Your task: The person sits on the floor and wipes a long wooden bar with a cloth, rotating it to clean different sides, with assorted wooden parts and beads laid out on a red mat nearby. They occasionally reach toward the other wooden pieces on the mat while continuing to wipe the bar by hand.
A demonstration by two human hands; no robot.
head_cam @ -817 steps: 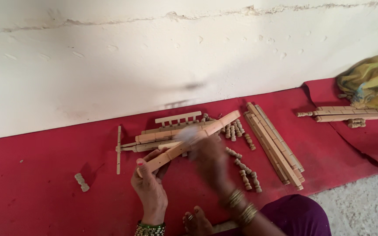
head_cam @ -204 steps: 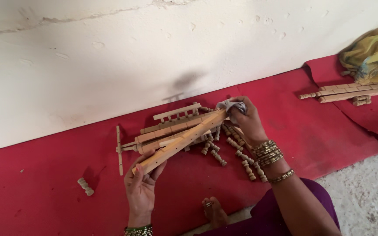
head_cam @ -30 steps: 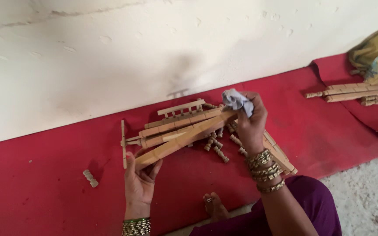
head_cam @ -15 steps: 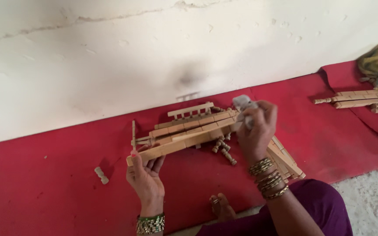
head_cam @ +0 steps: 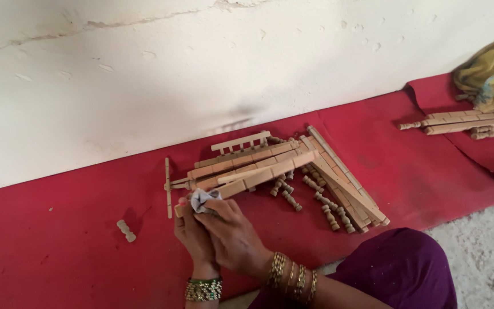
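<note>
Our right hand (head_cam: 232,232) pinches a grey cloth (head_cam: 203,200) against the wooden slat (head_cam: 253,177); our left hand (head_cam: 192,234) grips its near end; pressing hard could topple the loose spindles (head_cam: 315,194) beside the slat

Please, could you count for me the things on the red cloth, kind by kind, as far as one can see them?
Long notched wooden bars: about 8
Small turned wooden spindles: about 10, some hidden
Wooden comb-like rail: 1
Grey rag: 1, held by the right hand
Yellow cloth bundle: 1
Total: about 21
</note>
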